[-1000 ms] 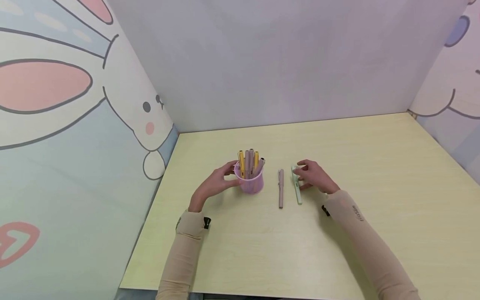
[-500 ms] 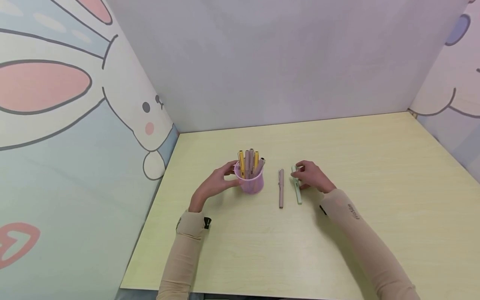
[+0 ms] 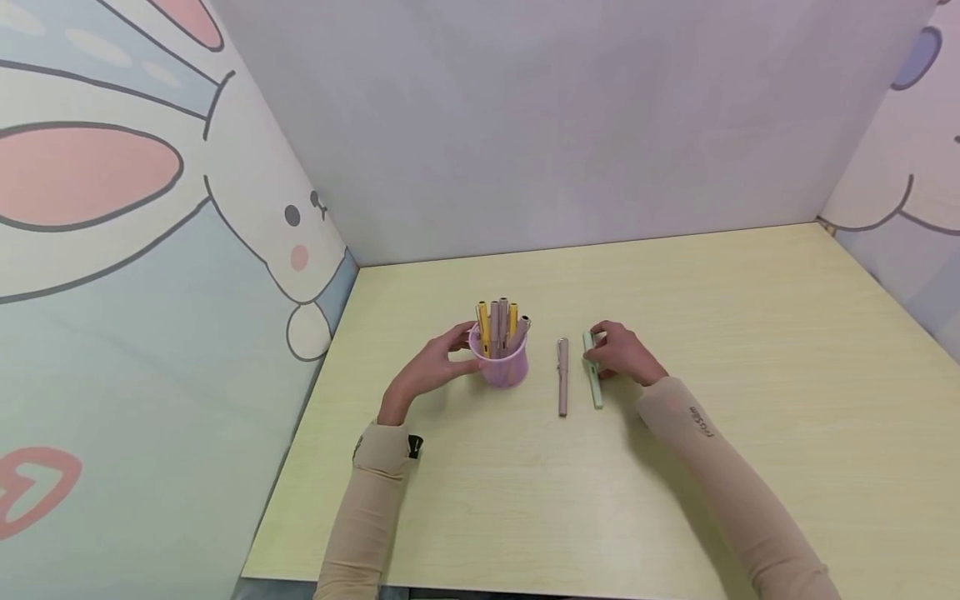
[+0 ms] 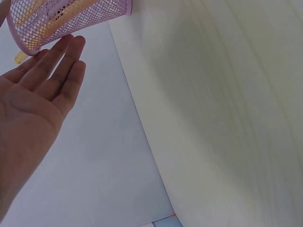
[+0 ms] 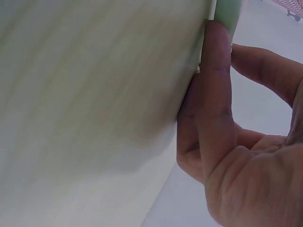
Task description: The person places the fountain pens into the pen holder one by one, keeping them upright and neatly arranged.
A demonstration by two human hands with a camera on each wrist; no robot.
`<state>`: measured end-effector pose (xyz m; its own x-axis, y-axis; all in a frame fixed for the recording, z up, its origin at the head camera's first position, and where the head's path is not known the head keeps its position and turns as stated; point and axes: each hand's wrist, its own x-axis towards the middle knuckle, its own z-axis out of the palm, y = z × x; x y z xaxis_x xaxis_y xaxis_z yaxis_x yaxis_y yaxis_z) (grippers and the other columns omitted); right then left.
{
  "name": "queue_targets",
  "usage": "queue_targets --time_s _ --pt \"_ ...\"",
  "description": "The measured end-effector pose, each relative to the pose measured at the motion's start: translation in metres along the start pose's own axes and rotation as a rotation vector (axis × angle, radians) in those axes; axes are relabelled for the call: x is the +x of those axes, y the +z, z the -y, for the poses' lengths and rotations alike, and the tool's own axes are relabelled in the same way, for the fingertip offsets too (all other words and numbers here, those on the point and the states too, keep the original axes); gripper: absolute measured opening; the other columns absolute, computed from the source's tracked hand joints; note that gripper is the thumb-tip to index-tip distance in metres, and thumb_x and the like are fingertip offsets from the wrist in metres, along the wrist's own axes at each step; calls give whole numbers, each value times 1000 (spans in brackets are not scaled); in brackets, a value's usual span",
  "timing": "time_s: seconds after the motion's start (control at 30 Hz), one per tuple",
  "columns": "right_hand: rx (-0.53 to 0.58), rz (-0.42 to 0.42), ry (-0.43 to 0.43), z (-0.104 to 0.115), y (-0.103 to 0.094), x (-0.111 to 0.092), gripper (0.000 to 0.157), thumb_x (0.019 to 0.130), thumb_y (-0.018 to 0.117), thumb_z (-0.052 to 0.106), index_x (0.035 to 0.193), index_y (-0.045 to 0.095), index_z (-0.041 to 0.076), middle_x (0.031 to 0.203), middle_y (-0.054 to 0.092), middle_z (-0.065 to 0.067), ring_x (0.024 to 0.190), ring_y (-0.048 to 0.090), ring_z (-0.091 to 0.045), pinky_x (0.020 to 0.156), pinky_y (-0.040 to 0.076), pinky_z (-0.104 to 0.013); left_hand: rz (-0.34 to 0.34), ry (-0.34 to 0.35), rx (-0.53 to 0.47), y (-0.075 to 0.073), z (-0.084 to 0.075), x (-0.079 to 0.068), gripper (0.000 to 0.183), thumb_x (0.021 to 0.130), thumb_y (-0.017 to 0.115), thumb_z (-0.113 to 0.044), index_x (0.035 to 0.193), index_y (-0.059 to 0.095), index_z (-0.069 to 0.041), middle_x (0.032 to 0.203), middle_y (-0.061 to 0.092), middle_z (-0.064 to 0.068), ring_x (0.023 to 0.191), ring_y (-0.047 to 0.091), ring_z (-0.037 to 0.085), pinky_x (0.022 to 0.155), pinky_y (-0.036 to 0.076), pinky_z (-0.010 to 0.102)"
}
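Note:
A pink mesh pen cup (image 3: 506,374) stands upright on the table, with several yellow and mauve pens (image 3: 494,321) in it. My left hand (image 3: 430,365) holds the cup from its left side, thumb at the front and fingers behind; in the left wrist view the fingertips lie against the mesh (image 4: 90,12). To the right, a pale green pen (image 3: 596,393) lies on the table. My right hand (image 3: 627,353) pinches it near its upper end; the right wrist view shows the thumb and a finger on either side of the green barrel (image 5: 228,15).
A mauve pen (image 3: 562,383) lies between the cup and the green pen, roughly parallel to the latter. The pale wooden table (image 3: 510,517) meets a plain wall (image 3: 555,133) at the back. A rabbit-patterned wall (image 3: 112,350) borders it on the left.
My right hand has shifted slightly left and its fingers have closed onto the green pen. The left hand and the cup stay in place.

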<state>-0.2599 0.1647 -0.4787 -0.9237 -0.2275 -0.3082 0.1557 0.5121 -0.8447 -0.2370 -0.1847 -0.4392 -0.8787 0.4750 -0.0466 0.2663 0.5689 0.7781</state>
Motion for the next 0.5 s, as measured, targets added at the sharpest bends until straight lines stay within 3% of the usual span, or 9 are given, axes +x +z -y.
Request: queue_targets --time_s 0.5 --pt "19 -9 -24 -1 -4 -3 52 97 61 2 141 40 -14 117 54 -30 82 65 -26 66 62 -35 0 0 7 0 1 -1 78 97 72 -32 160 35 -5 151 52 16 137 51 34 112 40 55"
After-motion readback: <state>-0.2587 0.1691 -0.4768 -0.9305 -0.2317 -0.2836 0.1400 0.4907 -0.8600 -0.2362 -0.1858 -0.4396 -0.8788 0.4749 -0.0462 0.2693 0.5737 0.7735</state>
